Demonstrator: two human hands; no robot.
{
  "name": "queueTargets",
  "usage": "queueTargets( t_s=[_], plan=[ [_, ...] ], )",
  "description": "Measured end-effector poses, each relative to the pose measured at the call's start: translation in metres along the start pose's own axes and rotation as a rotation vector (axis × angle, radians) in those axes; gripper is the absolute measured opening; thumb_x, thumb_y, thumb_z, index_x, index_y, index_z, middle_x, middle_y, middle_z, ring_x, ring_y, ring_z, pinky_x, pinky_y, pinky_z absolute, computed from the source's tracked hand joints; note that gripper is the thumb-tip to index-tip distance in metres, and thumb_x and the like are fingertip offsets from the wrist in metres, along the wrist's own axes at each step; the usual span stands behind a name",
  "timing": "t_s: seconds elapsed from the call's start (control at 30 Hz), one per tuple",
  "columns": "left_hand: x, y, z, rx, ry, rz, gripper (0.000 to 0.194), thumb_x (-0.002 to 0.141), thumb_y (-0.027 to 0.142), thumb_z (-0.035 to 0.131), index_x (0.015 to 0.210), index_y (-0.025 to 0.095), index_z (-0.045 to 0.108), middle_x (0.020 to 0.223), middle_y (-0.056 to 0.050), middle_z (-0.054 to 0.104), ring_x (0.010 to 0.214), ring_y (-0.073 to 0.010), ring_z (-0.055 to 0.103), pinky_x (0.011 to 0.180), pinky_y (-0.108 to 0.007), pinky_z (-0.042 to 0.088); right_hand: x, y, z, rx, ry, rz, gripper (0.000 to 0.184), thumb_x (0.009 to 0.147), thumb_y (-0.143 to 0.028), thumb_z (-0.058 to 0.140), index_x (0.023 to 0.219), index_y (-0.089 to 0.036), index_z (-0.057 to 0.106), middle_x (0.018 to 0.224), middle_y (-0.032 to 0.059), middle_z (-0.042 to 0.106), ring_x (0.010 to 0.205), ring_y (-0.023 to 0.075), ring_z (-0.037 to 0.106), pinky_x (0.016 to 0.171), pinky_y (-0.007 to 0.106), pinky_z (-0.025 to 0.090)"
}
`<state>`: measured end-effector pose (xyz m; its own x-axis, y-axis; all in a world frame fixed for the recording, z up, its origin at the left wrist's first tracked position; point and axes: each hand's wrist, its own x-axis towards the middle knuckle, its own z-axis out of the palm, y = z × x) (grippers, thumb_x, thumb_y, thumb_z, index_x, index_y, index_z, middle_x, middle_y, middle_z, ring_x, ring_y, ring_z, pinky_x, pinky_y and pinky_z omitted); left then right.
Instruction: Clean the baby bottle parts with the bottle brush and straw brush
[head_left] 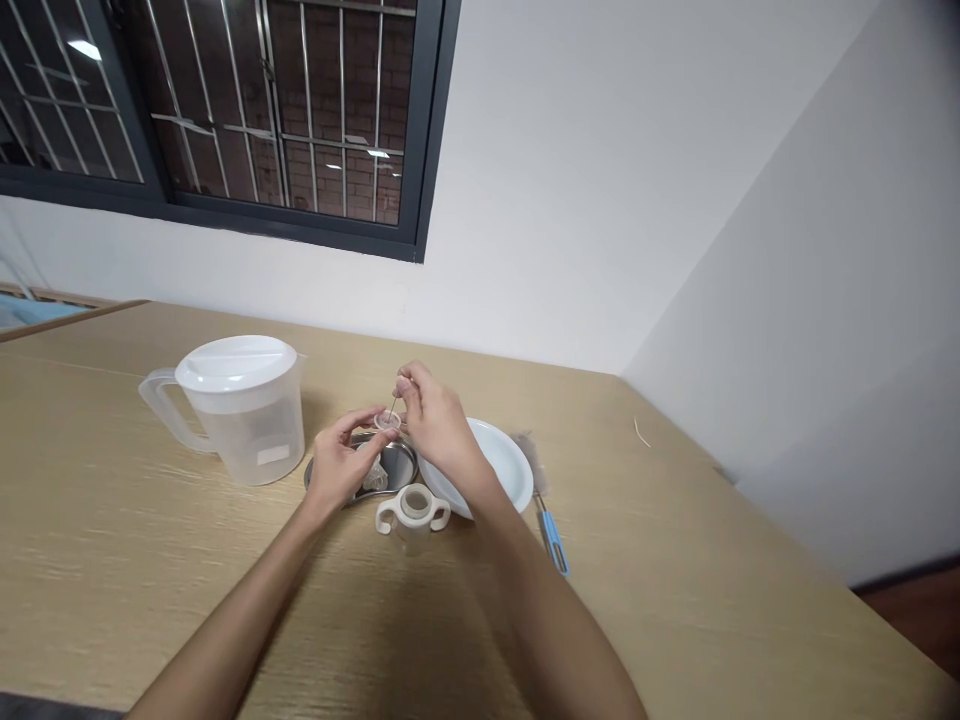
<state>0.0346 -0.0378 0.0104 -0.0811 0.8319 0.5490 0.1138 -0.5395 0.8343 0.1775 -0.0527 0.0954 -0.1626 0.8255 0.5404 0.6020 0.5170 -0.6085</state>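
Observation:
My left hand (345, 455) grips a small round translucent piece with a pale rim (388, 421) between thumb and fingers. Pinched in my right hand (433, 420) is a thin rod (393, 402), its lower end at the middle of the round piece. Whether the tip goes into it, I cannot tell. Below my hands lies a shiny metal tray (403, 466) with a clear ribbed piece (375, 476) on it. Nearer to me stands a clear cup with two cream handles (414, 508), its top open. Part of a white plate (501, 462) is hidden behind my right forearm.
A translucent lidded pitcher (251, 415) stands left of the tray. Right of the plate lies a bottle brush with a blue handle (553, 542). A thin pale strip (642, 433) rests farther right on the wooden table (675, 560). Wall and barred window are behind.

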Motion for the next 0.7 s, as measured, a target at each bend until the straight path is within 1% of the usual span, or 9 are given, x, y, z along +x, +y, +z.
queueTargets(
  t_s=[0.17, 0.27, 0.37, 0.47, 0.57, 0.7],
  plan=[
    [-0.001, -0.001, 0.000, 0.010, -0.008, 0.010, 0.036, 0.071, 0.036, 0.077, 0.103, 0.018, 0.073, 0.096, -0.008, 0.075, 0.089, -0.0216, 0.067, 0.081, -0.032, 0.053, 0.002, -0.002, 0.000, -0.056, 0.035, -0.022, 0.018, 0.098, -0.024, 0.034, 0.092, -0.023, 0.051, 0.082, -0.0003, 0.064, 0.060, 0.0132, 0.056, 0.060, 0.024, 0.039],
    [-0.001, -0.001, 0.000, 0.011, -0.007, 0.007, 0.036, 0.071, 0.036, 0.076, 0.102, 0.017, 0.073, 0.095, -0.009, 0.074, 0.087, -0.0215, 0.067, 0.080, -0.032, 0.053, 0.002, -0.003, 0.000, -0.080, 0.044, -0.044, 0.018, 0.098, -0.022, 0.036, 0.091, -0.023, 0.052, 0.081, 0.0005, 0.063, 0.068, 0.0149, 0.057, 0.065, 0.025, 0.039],
    [0.001, 0.000, -0.001, -0.007, 0.004, 0.012, 0.037, 0.072, 0.036, 0.076, 0.102, 0.016, 0.073, 0.095, -0.009, 0.075, 0.086, -0.0213, 0.068, 0.080, -0.032, 0.054, 0.000, -0.002, 0.006, -0.124, 0.038, -0.057, 0.018, 0.096, -0.019, 0.039, 0.086, -0.022, 0.054, 0.080, 0.0019, 0.061, 0.076, 0.0169, 0.056, 0.069, 0.026, 0.039],
    [0.004, 0.001, -0.003, -0.049, 0.042, 0.034, 0.037, 0.072, 0.035, 0.075, 0.103, 0.015, 0.072, 0.098, -0.010, 0.075, 0.089, -0.0214, 0.068, 0.083, -0.033, 0.053, -0.003, -0.002, 0.014, -0.106, 0.004, -0.079, 0.019, 0.094, -0.014, 0.042, 0.082, -0.021, 0.055, 0.081, 0.0027, 0.060, 0.081, 0.0171, 0.055, 0.071, 0.026, 0.040],
    [0.007, 0.002, -0.006, -0.052, 0.062, 0.062, 0.036, 0.072, 0.034, 0.076, 0.102, 0.015, 0.072, 0.098, -0.009, 0.075, 0.089, -0.0211, 0.067, 0.084, -0.032, 0.053, -0.005, -0.002, 0.018, -0.087, -0.009, -0.107, 0.019, 0.094, -0.013, 0.042, 0.085, -0.021, 0.056, 0.085, 0.0031, 0.061, 0.085, 0.0170, 0.055, 0.075, 0.026, 0.041],
    [0.008, 0.006, -0.008, -0.048, 0.027, 0.078, 0.034, 0.072, 0.032, 0.076, 0.102, 0.016, 0.073, 0.098, -0.008, 0.075, 0.089, -0.0207, 0.067, 0.083, -0.032, 0.053, -0.004, -0.003, 0.016, -0.099, 0.000, -0.126, 0.018, 0.095, -0.014, 0.043, 0.089, -0.021, 0.058, 0.092, 0.0041, 0.060, 0.090, 0.0170, 0.055, 0.080, 0.027, 0.042]
  ],
)
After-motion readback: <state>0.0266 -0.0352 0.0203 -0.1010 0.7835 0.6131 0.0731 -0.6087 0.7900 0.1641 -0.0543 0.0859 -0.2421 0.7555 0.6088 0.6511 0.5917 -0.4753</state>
